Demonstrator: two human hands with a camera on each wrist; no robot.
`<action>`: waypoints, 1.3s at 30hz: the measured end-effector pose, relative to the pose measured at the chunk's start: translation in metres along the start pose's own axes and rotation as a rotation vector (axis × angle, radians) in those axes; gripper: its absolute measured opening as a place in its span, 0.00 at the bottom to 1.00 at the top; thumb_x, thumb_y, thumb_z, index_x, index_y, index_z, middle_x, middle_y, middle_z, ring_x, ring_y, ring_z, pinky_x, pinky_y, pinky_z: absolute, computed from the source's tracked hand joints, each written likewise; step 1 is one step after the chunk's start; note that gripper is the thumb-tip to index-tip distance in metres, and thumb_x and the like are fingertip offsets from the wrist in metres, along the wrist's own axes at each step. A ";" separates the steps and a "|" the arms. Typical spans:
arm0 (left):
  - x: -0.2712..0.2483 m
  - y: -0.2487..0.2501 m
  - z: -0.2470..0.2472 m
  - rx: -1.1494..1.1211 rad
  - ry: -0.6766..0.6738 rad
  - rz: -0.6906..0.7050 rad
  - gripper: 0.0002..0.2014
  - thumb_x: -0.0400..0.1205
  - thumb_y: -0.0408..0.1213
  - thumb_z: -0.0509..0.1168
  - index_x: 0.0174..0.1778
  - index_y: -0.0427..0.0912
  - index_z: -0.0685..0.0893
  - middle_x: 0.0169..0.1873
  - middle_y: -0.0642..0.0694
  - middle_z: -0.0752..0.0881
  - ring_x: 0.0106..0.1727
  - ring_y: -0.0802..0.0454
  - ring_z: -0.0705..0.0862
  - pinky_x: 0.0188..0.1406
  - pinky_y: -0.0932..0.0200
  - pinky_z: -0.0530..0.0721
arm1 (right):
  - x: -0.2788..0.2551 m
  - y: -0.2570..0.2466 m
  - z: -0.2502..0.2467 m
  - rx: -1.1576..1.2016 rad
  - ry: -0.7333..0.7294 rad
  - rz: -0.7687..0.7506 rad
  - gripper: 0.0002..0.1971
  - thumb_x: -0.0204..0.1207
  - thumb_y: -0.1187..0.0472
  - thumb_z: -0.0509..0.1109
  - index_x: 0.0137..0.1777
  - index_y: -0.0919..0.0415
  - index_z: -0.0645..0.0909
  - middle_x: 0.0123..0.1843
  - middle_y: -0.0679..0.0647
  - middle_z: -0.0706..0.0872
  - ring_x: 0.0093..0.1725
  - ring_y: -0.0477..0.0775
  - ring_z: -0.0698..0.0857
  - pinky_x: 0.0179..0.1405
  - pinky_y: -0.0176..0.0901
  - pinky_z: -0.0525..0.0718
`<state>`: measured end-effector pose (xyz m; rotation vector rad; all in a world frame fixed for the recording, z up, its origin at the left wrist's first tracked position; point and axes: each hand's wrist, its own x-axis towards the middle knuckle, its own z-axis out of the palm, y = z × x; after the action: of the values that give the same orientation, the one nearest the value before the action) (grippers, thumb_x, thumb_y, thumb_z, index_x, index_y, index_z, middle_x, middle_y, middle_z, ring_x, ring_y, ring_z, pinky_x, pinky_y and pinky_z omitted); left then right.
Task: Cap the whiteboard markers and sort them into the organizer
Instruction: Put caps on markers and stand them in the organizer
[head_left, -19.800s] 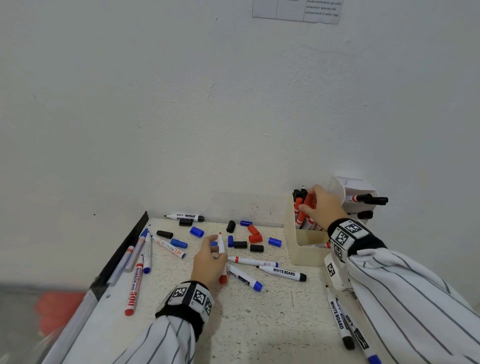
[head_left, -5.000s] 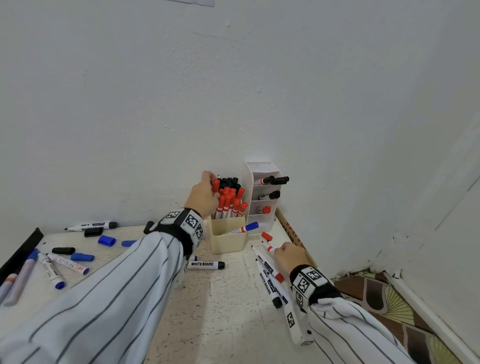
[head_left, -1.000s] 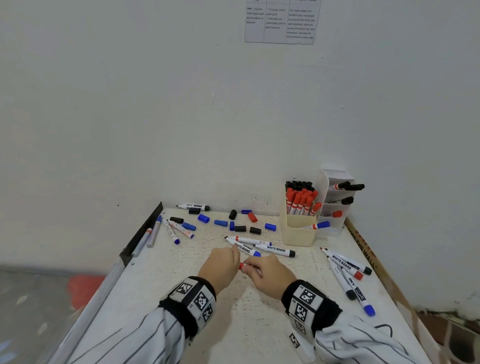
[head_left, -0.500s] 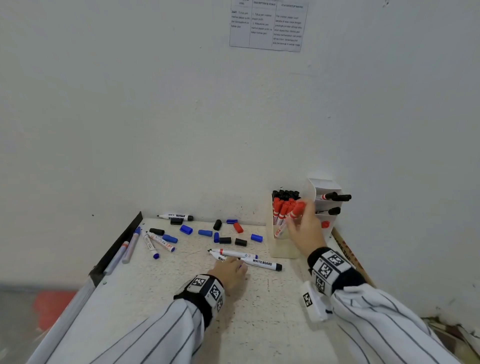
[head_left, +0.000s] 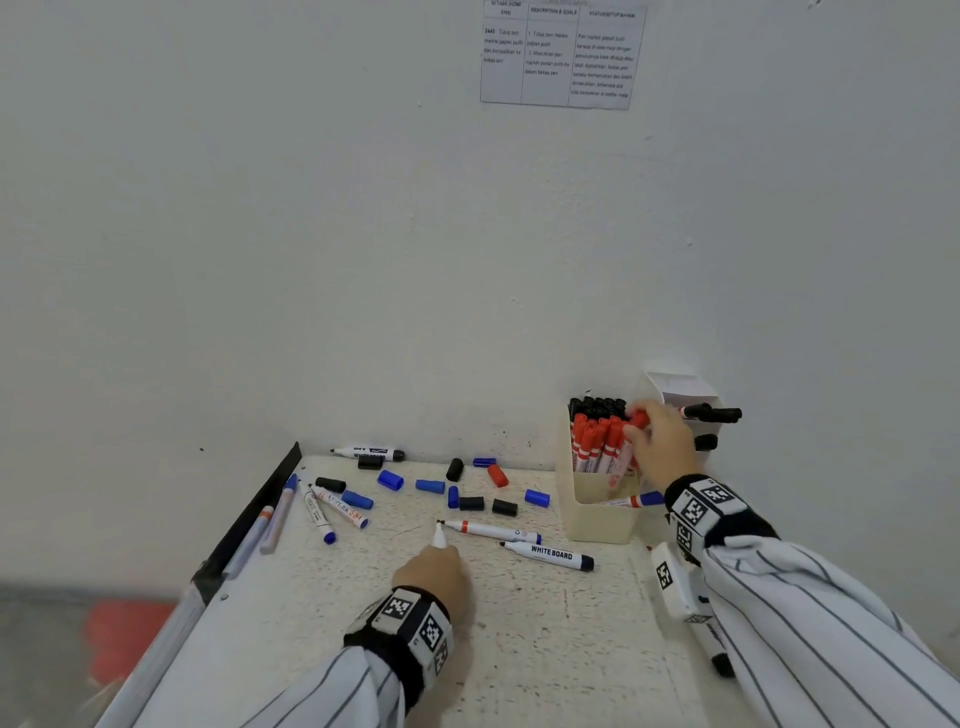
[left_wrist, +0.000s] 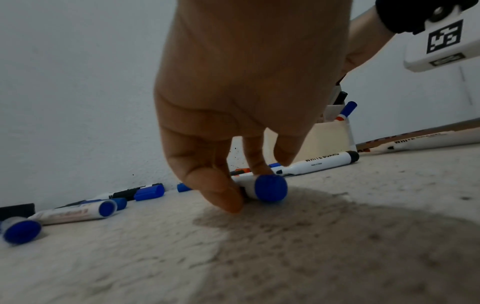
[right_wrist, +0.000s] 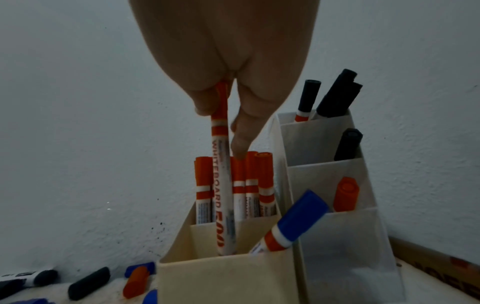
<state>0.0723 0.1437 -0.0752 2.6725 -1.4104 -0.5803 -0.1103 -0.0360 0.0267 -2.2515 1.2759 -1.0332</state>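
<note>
left grip (left_wrist: 233, 98) pinching blue marker (left_wrist: 262, 188) | right grip (right_wrist: 226, 61) holding red marker (right_wrist: 223, 185) in organizer (right_wrist: 228, 275)

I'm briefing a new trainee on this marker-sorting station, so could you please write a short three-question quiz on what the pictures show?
1. True or false: the right hand holds a red-capped whiteboard marker upright, its lower end inside the cream organizer.
2. Which colour is the end of the marker that the left hand pinches on the table? A) red B) blue C) black
3. Fill in: the marker lying slanted in the organizer's front compartment has a ____ cap.

Key: 1 true; 2 B; 3 blue.
</note>
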 end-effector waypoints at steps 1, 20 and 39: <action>0.000 -0.002 -0.002 -0.016 -0.001 -0.026 0.18 0.84 0.45 0.55 0.66 0.42 0.75 0.58 0.46 0.82 0.57 0.52 0.83 0.59 0.58 0.82 | 0.003 0.000 -0.002 0.006 0.060 -0.010 0.09 0.76 0.69 0.66 0.56 0.65 0.79 0.53 0.58 0.80 0.48 0.51 0.76 0.54 0.42 0.76; 0.020 -0.034 -0.014 -0.687 0.177 -0.095 0.16 0.84 0.40 0.59 0.65 0.37 0.71 0.57 0.40 0.81 0.51 0.49 0.81 0.48 0.59 0.82 | 0.020 -0.007 -0.023 0.093 0.345 -0.086 0.13 0.77 0.76 0.58 0.58 0.69 0.77 0.57 0.63 0.78 0.53 0.51 0.76 0.56 0.33 0.69; 0.019 -0.031 -0.007 -0.771 0.125 -0.014 0.22 0.83 0.36 0.60 0.74 0.40 0.68 0.67 0.40 0.78 0.57 0.49 0.80 0.53 0.60 0.83 | 0.023 -0.010 0.006 -0.019 0.038 0.128 0.05 0.79 0.64 0.65 0.47 0.60 0.70 0.40 0.57 0.81 0.37 0.59 0.83 0.37 0.51 0.86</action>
<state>0.1088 0.1450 -0.0818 2.0531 -0.8795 -0.7499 -0.0926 -0.0510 0.0387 -2.1419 1.4306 -1.0257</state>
